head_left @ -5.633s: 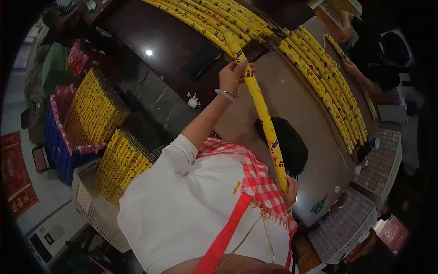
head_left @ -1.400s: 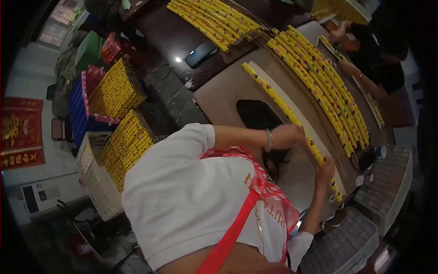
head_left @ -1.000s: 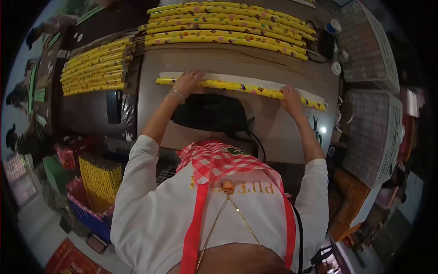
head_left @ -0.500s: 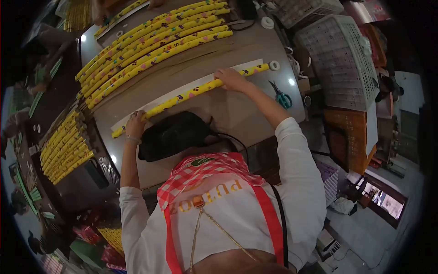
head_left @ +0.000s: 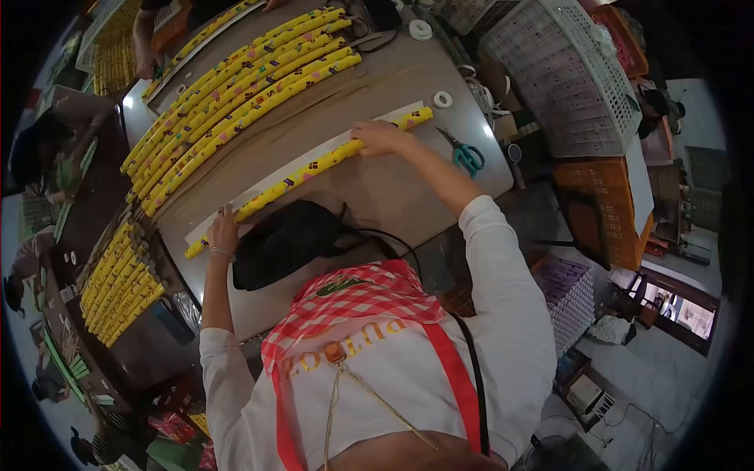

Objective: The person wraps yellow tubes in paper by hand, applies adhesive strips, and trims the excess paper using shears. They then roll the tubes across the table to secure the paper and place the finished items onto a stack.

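Gold letters (head_left: pixel 385 330) arc across your white shirt (head_left: pixel 393 381) in the lower center of the frame, P, U and T discernible, the full word unclear. At upper left, S-shaped characters dot the yellow rolls (head_left: pixel 255 104); prints on the yellow tube (head_left: pixel 302 176) at center are too small to read.

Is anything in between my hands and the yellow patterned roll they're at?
Nothing visible stands in the way: the right hand and left hand both touch the yellow roll directly. The black item lies on your body's side of it, between your forearms.
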Available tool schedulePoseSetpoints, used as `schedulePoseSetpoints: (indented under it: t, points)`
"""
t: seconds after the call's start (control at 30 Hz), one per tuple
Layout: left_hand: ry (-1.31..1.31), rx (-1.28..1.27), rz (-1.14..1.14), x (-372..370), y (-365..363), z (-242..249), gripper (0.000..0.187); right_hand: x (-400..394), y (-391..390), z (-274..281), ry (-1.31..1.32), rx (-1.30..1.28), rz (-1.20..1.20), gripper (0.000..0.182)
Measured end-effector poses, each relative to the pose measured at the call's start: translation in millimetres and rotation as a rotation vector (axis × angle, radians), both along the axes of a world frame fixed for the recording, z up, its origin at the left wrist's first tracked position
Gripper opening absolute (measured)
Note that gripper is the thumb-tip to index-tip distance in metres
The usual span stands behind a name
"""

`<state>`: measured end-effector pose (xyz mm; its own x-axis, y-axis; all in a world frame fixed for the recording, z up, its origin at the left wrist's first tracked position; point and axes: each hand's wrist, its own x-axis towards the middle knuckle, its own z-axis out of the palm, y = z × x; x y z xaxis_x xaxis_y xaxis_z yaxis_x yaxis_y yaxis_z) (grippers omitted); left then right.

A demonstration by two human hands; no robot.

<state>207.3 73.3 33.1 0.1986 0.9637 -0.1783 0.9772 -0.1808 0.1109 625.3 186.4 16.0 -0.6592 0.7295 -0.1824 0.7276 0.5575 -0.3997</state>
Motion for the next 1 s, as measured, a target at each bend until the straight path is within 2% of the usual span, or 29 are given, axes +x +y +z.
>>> schedulePoseSetpoints:
  t: [0.03,0.1,0.13,0.2,0.27,0.3,0.33,0.4,0.5,0.53,0.6,0.7,0.73,0.8,0.83,0.9,0.93,1.0]
  points:
    - [-0.029,0.07,-0.007,4,4,9,0.013,-5,5,14,-0.079,-0.039,-0.011,0.036]
    - [0.055,0.124,0.003,12,12,36,0.013,-10,9,23,-0.156,-0.079,-0.032,0.036]
    - [0.138,0.174,0.027,14,14,43,0.014,-11,13,24,-0.106,0.038,-0.062,0.036]
    - [0.176,0.209,0.042,4,13,32,0.016,-14,11,23,-0.016,0.224,-0.094,0.033]
    - [0.062,0.195,-0.004,-1,9,24,0.016,-15,5,7,0.009,0.228,-0.088,0.032]
    - [0.095,0.143,-0.013,-1,7,20,0.025,-16,2,-2,0.027,0.237,-0.09,0.032]
    - [0.098,0.147,-0.017,-3,6,17,0.025,-17,2,-4,-0.015,0.113,-0.071,0.034]
    - [0.001,-0.059,0.016,-2,0,5,0.027,-18,-3,-12,-0.008,0.156,-0.102,0.033]
    - [-0.098,-0.052,0.074,-13,-5,-11,0.029,-19,-12,-16,0.034,0.17,-0.146,0.031]
    - [-0.119,-0.039,0.076,-10,-7,-2,0.027,-19,-10,-17,0.077,0.157,-0.158,0.03]
    - [-0.042,-0.035,0.061,-10,-8,-3,0.021,-21,-7,-15,0.046,0.054,-0.148,0.028]
    - [0.01,-0.006,0.066,-11,-14,-21,0.018,-27,-10,-25,0.013,0.086,-0.198,0.026]
    - [0.011,0.076,-0.081,-33,-14,-49,0.02,-30,-12,-10,0.002,0.099,-0.188,0.03]
    - [0.043,-0.076,0.064,-9,-9,-12,0.024,-30,-12,-3,-0.05,0.021,-0.214,0.036]
    - [0.032,-0.064,0.049,-17,-6,-25,0.024,-29,-13,1,-0.061,0.034,-0.23,0.036]
    - [0.15,-0.073,-0.159,-41,3,-53,0.028,-33,-12,7,-0.15,0.011,-0.186,0.037]
    - [0.12,-0.129,-0.062,-17,3,-19,0.029,-32,-13,6,-0.134,0.021,-0.177,0.034]
    - [0.092,-0.088,-0.069,-4,-3,5,0.023,-36,-10,5,-0.158,0.005,-0.188,0.031]
